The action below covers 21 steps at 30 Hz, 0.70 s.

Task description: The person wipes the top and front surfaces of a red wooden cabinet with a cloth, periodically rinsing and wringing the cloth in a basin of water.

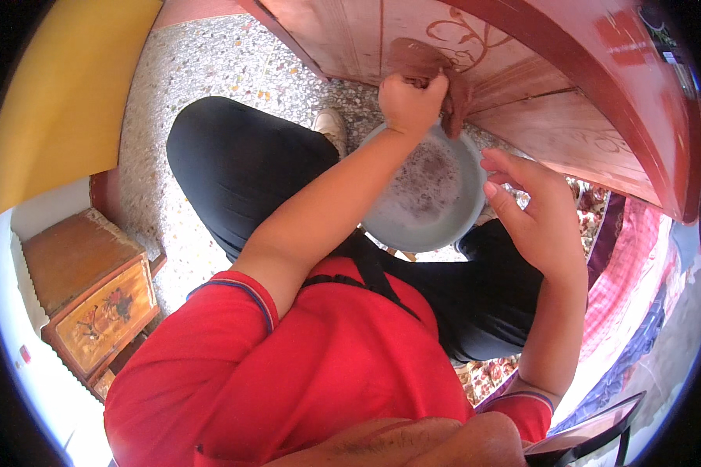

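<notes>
My left hand point(411, 103) is closed around a brown cloth point(458, 105), which hangs from the fist beside a reddish wooden furniture panel point(522, 117). The hand is up against the panel, and a darker brown patch shows just above it. Below stands a pale grey-blue basin point(403, 235) of cloudy water with foam and dark specks. My right hand point(536, 206) is over the basin's right side, fingers apart and slightly bent, with nothing in it.
My dark-trousered knees point(241, 163) flank the basin on a speckled stone floor point(210, 66). A small wooden cabinet point(93, 288) with a picture on its front stands at left, below a yellow panel point(62, 101). Pink checked fabric point(631, 280) lies at right.
</notes>
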Each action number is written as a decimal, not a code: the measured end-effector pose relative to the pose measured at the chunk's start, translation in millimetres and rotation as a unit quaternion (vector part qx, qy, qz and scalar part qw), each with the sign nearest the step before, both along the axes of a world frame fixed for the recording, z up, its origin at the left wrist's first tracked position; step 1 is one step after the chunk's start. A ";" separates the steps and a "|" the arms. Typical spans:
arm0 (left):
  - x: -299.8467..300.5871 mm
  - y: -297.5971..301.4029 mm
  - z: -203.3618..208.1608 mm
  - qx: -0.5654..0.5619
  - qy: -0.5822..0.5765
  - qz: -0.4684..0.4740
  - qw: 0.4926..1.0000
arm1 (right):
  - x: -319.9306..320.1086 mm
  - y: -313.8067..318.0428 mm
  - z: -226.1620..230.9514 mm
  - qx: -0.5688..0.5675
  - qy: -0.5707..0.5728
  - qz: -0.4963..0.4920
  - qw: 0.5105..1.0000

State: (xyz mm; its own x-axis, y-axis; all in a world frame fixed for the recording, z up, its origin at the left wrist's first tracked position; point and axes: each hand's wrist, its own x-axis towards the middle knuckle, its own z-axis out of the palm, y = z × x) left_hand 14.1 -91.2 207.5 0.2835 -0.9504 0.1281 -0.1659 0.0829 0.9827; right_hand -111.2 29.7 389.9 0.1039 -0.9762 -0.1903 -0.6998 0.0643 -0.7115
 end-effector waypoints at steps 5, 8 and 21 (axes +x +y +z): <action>46.0 -18.3 -71.3 0.103 -0.111 0.086 0.985 | 13.9 -11.4 4.5 -0.031 -0.013 0.052 0.998; 76.6 -35.9 -123.0 0.202 -0.163 0.116 0.959 | 18.5 -14.7 1.0 -0.041 -0.031 0.064 0.997; 93.5 -60.5 -218.8 0.385 -0.403 -0.081 0.827 | -3.6 -1.7 -7.5 -0.001 -0.013 0.012 1.000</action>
